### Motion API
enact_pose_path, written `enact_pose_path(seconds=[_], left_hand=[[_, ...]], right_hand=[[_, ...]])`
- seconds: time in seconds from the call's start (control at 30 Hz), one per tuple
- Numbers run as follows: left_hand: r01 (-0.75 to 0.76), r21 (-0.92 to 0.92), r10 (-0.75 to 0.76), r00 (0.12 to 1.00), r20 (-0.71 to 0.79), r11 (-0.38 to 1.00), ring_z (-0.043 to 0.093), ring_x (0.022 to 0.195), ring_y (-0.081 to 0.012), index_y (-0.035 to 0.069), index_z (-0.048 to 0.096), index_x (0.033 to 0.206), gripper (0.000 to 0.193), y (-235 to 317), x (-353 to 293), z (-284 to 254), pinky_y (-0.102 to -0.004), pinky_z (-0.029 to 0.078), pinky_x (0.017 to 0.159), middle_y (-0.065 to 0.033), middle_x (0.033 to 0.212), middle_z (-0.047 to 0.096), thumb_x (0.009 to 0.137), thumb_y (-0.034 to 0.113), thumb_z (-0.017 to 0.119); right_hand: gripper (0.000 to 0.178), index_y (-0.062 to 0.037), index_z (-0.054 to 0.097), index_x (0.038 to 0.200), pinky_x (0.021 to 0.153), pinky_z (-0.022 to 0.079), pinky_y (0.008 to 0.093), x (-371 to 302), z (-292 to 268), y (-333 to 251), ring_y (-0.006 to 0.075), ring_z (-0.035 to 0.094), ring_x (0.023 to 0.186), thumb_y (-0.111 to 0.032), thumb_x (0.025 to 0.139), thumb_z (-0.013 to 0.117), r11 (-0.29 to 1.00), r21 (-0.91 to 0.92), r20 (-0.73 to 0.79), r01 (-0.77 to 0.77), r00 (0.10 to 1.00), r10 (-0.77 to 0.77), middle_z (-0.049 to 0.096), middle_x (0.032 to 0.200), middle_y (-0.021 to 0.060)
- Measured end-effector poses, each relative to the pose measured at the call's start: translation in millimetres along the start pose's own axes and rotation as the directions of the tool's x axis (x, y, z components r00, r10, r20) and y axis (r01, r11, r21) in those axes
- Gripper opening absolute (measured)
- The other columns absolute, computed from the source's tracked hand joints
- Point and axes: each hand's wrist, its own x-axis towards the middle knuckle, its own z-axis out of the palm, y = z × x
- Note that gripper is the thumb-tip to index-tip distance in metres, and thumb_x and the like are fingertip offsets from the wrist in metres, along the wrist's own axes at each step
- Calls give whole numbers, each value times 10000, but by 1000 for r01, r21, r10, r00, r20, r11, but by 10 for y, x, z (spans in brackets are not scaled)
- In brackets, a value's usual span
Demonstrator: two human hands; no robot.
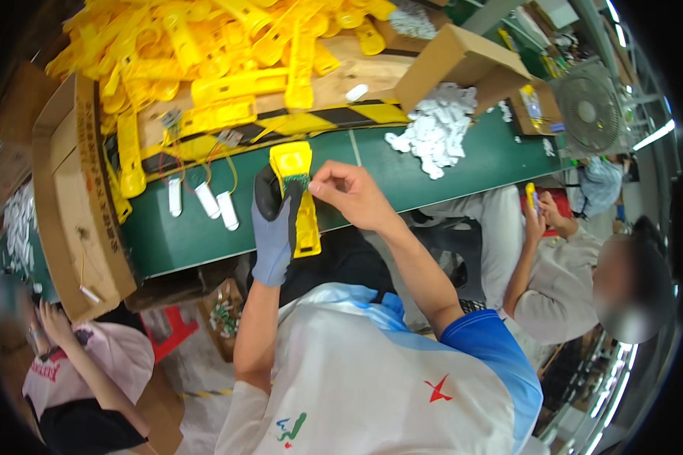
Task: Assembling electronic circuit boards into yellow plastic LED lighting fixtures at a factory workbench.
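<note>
A grey and black work glove covers my left hand [273,220], which grips a long yellow plastic housing [306,227] upright above the table's near edge. Part of a green circuit board [296,182] shows inside the housing, just past the gloved fingers. My bare right hand [354,194] is at the housing's right side, thumb and fingertips pinched together by the board. Whatever may be between those fingertips is too small to make out. Left of the glove, white plastic pieces [207,200] with thin red and yellow wires lie on the green table [341,155].
Many yellow housings [182,45] are heaped on the wooden shelf behind a black-and-yellow striped edge [281,125]. White parts [439,125] spill from a tipped cardboard box [463,64] on the right. A long cardboard box [83,197] stands left. Co-workers [554,280] sit on both sides.
</note>
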Motion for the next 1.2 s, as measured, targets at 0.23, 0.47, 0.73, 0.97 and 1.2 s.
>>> enact_pose_path(seconds=[0.23,0.47,0.73,0.97,1.2], left_hand=[[18,-163,-10,999,52,986,693,805,-212,15,497,1238,313,-14,-30,75,-337,594,712,-129,998,647,972,121,623],[107,-227,-88,992,94,968,702,818,-246,6,490,1269,375,-57,-2,0,-370,608,719,-157,1032,649,999,244,597],[-178,-100,172,983,-65,979,650,946,-170,20,468,1392,468,-219,7,73,-299,546,798,-110,1150,642,962,106,632],[-160,65,168,976,-138,985,595,1093,-188,-11,498,1345,477,-57,-77,159,-311,480,944,-124,1216,615,893,13,647],[-214,162,232,967,-105,963,598,1037,-157,-8,447,1407,517,47,-119,157,-290,495,890,-115,1188,625,926,35,631]], right_hand=[[181,-69,739,974,727,519,408,-209,-962,-201,298,636,832,-198,847,736,387,-887,-421,-251,784,-457,660,905,92],[156,-55,742,960,699,510,336,-109,-1157,-192,227,644,768,-143,832,752,500,-851,-354,-158,877,-325,682,866,79],[149,46,712,978,664,508,200,-69,-144,-265,78,653,725,-31,856,749,988,-146,-458,-53,889,-20,725,833,68],[203,54,731,1003,657,534,216,-119,199,-331,82,651,693,-104,877,753,993,-36,-387,-116,917,94,716,802,61],[263,61,705,1074,656,553,229,-71,60,-269,98,659,687,-95,870,758,975,39,-233,-220,947,223,722,849,72]])
